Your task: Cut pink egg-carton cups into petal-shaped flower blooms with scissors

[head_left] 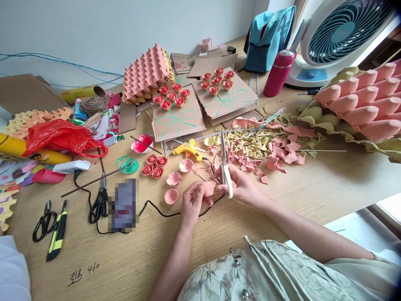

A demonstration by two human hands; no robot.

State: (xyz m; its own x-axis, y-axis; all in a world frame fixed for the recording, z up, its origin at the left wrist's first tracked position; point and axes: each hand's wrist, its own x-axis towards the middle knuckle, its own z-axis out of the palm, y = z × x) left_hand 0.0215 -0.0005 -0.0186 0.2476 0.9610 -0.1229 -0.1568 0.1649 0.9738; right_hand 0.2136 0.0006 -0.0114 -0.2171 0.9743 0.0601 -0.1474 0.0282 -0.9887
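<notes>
At the left of the tabletop (131,267) lie black-handled snips (45,223) and a yellow-and-black knife (57,236), neither in use. Further right come a dish of green paint (128,165) and a bowl of red paint (142,144) with a stick across it. Just below the bowl, four red flowers (154,166) sit close together on the wood, apparently painted but not set on a card. Next to them are three pale pink cups (174,179), seemingly uncoloured. Behind, a card (196,115) with green stems drawn on it carries a cluster of finished-looking red flowers.

The left hand (191,200) pinches a small pink piece (209,189) between thumb and fingers, in front of the yellow glue gun (189,149). The right hand (241,186) is closed round the white handles of the scissors (227,182), whose blades point away from the piece; whether its fingertips also touch the piece, I cannot tell. The piece looks partly trimmed.

Beyond, a second card (244,90) bears a similar cluster. Pink and yellow scraps (269,146) suggest much cutting is done, while the egg trays (369,96) at far right leave plenty of uncut stock.
</notes>
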